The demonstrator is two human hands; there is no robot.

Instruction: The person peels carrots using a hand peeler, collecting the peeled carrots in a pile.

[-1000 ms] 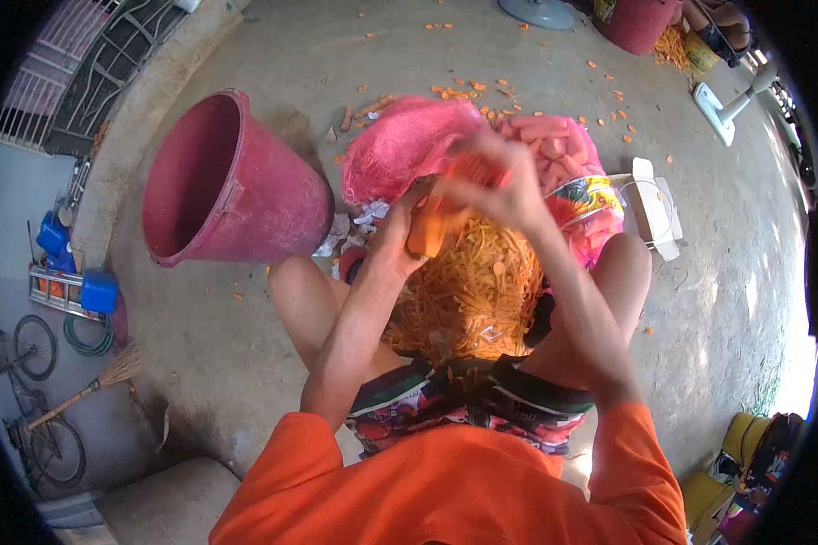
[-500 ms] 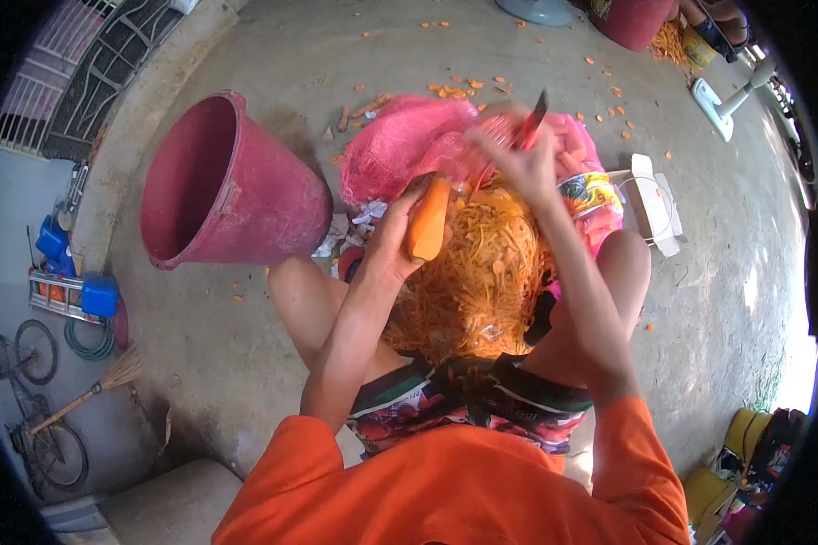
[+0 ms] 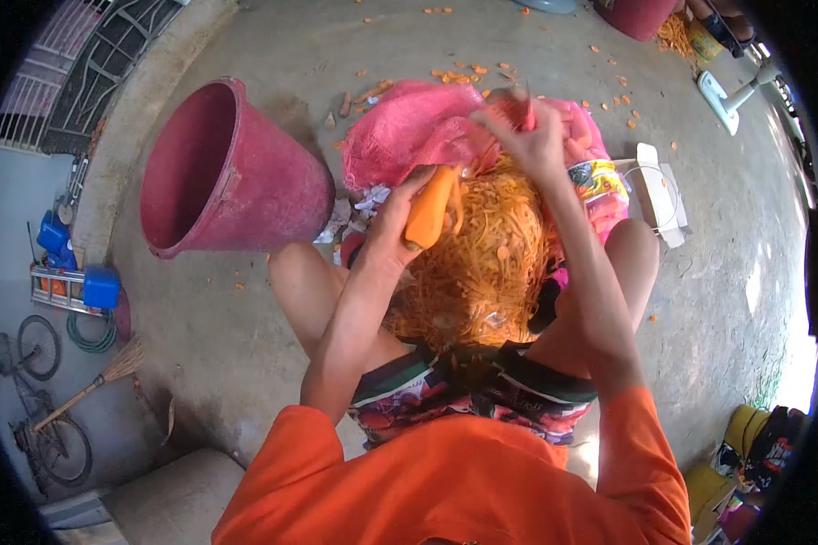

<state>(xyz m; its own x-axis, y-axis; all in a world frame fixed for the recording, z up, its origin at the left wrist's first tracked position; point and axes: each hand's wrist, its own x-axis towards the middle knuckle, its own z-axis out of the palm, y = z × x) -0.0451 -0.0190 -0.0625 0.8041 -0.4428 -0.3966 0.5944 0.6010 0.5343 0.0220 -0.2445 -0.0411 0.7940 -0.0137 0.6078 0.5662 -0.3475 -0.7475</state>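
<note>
My left hand (image 3: 398, 216) is wrapped round a large peeled carrot (image 3: 432, 209), held upright at a slant. My right hand (image 3: 529, 132) is raised to the right of it, closed on a red-handled tool (image 3: 523, 111) whose blade is blurred by motion. Below both hands a big heap of orange peelings (image 3: 482, 254) lies between my legs. A thin strip of peel hangs at the carrot's right side. Pink mesh sacking (image 3: 404, 127) spreads behind the heap, and more carrots (image 3: 576, 136) show in the pink sack at the right.
A large dark-pink tub (image 3: 277, 191) lies tilted at the left. A white box (image 3: 654, 195) is on the floor at the right. Scattered carrot pieces (image 3: 477, 69) dot the floor ahead. Another person's legs (image 3: 725, 20) show at the top right, near a pink tub (image 3: 633, 16).
The red tool has turned and its dark blade is now blurred. My left hand and the carrot have shifted slightly, and the whole view has tilted a little.
</note>
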